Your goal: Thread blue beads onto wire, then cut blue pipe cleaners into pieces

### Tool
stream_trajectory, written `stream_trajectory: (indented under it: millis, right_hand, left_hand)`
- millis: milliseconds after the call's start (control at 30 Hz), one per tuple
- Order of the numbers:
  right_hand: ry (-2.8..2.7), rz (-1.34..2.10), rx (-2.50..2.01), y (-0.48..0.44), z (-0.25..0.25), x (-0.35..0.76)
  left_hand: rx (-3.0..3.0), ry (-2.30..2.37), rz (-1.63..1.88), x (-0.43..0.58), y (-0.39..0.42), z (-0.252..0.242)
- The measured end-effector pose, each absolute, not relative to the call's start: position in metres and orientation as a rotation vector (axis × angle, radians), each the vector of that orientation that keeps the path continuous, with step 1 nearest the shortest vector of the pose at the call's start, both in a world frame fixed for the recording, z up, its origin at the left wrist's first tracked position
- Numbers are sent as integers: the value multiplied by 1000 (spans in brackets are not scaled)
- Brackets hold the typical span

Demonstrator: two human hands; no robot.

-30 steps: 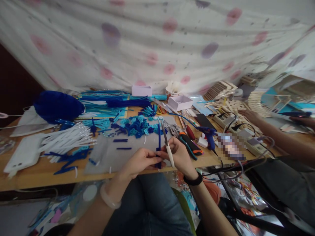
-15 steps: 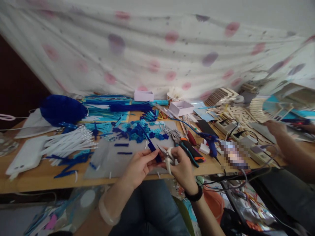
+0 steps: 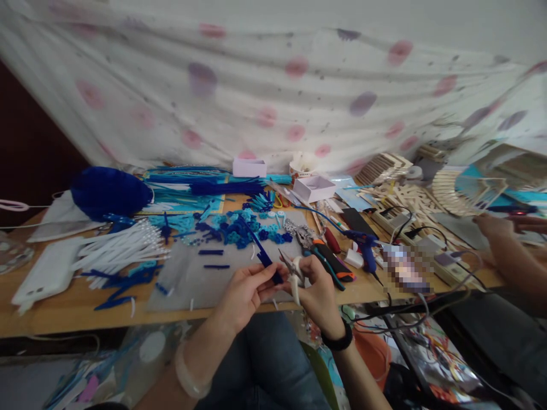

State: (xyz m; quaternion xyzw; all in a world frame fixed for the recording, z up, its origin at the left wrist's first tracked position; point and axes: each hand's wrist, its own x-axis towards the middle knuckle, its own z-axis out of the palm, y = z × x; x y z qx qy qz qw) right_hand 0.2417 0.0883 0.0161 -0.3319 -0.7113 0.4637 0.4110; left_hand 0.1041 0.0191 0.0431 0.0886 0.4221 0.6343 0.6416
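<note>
Dark blue pipe cleaners are pinched in my left hand, pointing up and away over the grey mat. My right hand grips white-handled scissors, whose blades point up and left beside the blue strips. Whether the blades touch the strips I cannot tell. On the mat lie two short dark blue pieces. Behind them is a heap of blue and turquoise fuzzy flowers.
White stems and a white phone-like case lie left. Pliers, a blue glue gun, a blurred-out phone and a power strip are right. A co-worker's hand is at the far right.
The blue strips have shifted slightly in my left hand, and the scissors have moved a little right and changed angle. The co-worker's hand at the far right has moved slightly right.
</note>
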Motion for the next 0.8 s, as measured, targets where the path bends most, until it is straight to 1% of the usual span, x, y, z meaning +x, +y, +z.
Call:
stream_trajectory:
  millis: [500, 800]
  right_hand:
    - [-1771, 1275, -771, 90, 11, 245]
    - [-1797, 1209, -784, 89, 12, 247]
  left_hand:
    - [184, 922, 1422, 102, 17, 35]
    - [124, 919, 1449, 109, 17, 39]
